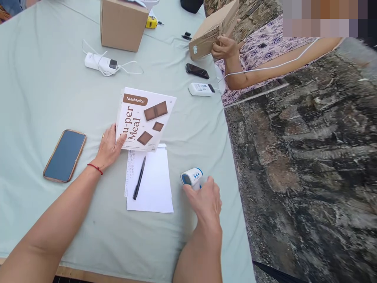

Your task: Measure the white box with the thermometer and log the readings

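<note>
My left hand grips the lower left edge of a white box marked "NutriMotion", its thumb on the front. The box is tilted, its printed face with brown chocolate pieces towards me. Below it lie sheets of white paper, with a black pen on top. To the right of the paper, my right hand is closed around the handle of a white and blue infrared thermometer. Most of that handle is hidden by my fingers.
A phone lies at left. Further back are a cardboard box, a white power bank with cable, another white device and a black phone. At right, a person's hand holds a cardboard package.
</note>
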Available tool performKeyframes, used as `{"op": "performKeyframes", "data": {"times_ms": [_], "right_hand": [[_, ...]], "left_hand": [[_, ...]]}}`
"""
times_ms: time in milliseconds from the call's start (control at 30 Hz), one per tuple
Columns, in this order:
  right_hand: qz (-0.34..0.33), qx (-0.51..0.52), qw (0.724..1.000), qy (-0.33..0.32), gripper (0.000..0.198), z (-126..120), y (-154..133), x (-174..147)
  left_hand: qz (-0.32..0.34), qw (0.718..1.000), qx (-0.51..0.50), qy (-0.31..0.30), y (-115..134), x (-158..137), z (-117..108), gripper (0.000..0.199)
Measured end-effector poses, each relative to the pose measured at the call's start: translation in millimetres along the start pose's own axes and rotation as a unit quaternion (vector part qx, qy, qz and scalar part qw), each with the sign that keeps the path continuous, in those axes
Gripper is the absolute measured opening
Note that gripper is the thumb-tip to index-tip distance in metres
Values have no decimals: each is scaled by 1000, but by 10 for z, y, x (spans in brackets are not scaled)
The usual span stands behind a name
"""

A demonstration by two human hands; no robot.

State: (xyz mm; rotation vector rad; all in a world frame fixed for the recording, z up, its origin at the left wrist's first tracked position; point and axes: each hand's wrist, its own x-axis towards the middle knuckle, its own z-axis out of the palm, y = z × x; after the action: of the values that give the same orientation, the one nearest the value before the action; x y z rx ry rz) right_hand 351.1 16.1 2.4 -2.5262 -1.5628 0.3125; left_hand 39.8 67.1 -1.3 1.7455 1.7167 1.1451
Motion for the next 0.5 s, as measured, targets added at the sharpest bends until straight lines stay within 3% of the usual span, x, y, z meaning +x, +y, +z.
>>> {"op": "performKeyframes", "data": {"times_ms": [67,133,233,333,400,433,500], "right_hand": [[39,-44,996,-74,59,-78,84,59],[36,-66,993,-97,46,-97,118,90],[15,-30,996,-85,35,-38,85,103],[-19,123,992,-27,40,53,-65,46],[-39,285,958,-13,43,96,-245,-70],[-54,375,925,-41,43,109,-355,-152],[-90,543,827,-112,41,124,-599,-338]], "left_hand": [[-8,1000,0,-4,6,3,-8,71],[-13,1000,-1,-6,19,5,-22,70],[-13,1000,-11,-5,31,9,-33,68],[-13,1000,-22,-9,18,12,-15,65],[-14,1000,-24,-12,0,12,4,64],[-13,1000,-25,-13,-9,11,12,64],[-6,999,-27,-16,-25,11,21,62]]}}
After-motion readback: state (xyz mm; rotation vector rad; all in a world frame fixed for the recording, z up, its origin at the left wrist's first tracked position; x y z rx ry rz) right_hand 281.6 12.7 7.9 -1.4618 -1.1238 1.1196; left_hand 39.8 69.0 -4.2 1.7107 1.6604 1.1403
